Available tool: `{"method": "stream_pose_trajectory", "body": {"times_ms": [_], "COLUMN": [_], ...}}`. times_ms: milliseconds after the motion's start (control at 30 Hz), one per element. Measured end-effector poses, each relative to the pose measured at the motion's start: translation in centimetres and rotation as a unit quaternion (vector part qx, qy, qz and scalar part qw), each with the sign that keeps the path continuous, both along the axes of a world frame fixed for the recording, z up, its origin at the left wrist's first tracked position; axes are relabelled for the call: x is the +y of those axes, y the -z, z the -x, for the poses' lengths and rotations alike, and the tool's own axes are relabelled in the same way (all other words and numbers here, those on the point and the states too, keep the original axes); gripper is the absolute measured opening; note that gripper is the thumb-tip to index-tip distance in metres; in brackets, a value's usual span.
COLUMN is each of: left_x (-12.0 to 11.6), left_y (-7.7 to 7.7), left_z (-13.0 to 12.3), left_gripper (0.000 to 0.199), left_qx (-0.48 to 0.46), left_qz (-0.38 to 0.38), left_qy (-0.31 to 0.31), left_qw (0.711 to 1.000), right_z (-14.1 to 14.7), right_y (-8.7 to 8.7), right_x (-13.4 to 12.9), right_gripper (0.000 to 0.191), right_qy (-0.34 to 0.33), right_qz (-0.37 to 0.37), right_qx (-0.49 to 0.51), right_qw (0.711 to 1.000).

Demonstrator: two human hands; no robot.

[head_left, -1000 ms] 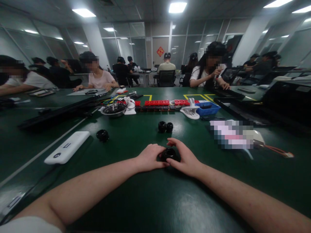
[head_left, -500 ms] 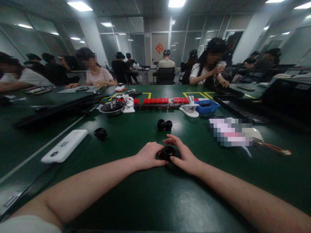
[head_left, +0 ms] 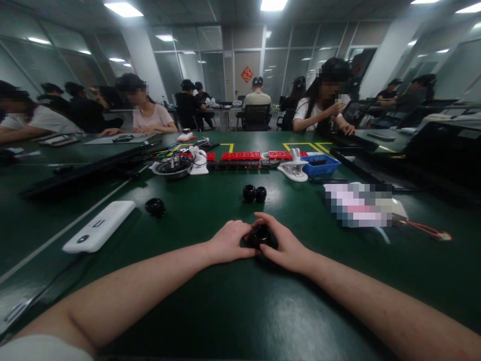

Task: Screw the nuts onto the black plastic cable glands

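Head view, only one here: black ring (head_left: 256, 237) sits dead centre between the two hands, near side of the green surface (head_left: 240, 321). Left hand (head_left: 232, 242) has its fingers curled narrow on the ring's left flank; right hand (head_left: 287, 244) cups the right flank, thumb on the near side, index arched past the far rim. So both hold the same part. Dark on dark, so can't tell if its base rests on the surface or hangs just above. To do this well, I'd let the left pinch anchor it, turn or steady with the right thumb and fingers, pressure even, axis kept upright. Orientation: hole faces up, maybe tipped slightly toward the wearer; squat body, no real long axis, bore axis runs roughly vertical. Two similar black parts (head_left: 249, 193) stand side by side beyond the hands, another black part (head_left: 155, 207) off left near the white device (head_left: 99, 226).
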State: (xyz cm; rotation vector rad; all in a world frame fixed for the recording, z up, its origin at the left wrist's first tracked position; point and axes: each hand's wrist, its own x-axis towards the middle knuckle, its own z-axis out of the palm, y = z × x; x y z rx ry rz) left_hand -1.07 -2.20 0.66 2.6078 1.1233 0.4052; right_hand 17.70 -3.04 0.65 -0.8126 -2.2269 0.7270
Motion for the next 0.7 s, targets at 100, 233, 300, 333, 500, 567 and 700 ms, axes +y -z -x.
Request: {"method": "stream_pose_trajectory", "body": {"times_ms": [100,233,300,333,500,567,700], "left_x": [0.04,0.13,0.12,0.1,-0.08,-0.09,0.04], "left_y": [0.05,0.15,0.11,0.07,-0.09,-0.07,0.1], "left_z": [-0.03,0.05,0.06,0.05,-0.13,-0.15,-0.08], "left_gripper": [0.031,0.034,0.035,0.035,0.027,0.028,0.029], "left_qx": [0.001,0.002,0.001,0.0,0.001,0.003,0.005], "left_qz": [-0.002,-0.001,-0.001,-0.001,-0.001,-0.001,-0.003], "left_qy": [-0.002,0.001,0.0,0.0,-0.002,-0.006,-0.006], "left_qw": [1.0,1.0,1.0,1.0,1.0,1.0,1.0], "right_z": [-0.11,0.29,0.57,0.68,0.55,0.33,0.3], "right_y": [0.08,0.09,-0.05,-0.12,-0.17,-0.13,-0.13], "right_x": [0.03,0.1,0.02,-0.04,-0.31,-0.36,-0.25], "right_gripper": [0.069,0.077,0.077,0.073,0.056,0.064,0.071], "right_qy": [0.002,0.062,0.074,0.079,0.043,-0.005,0.024], "right_qz": [-0.014,-0.027,-0.041,-0.047,-0.038,-0.034,-0.043], "right_qx": [-0.003,-0.023,-0.035,-0.04,-0.006,0.008,-0.005], "right_qw": [1.0,0.997,0.996,0.995,0.998,0.999,0.999]}}
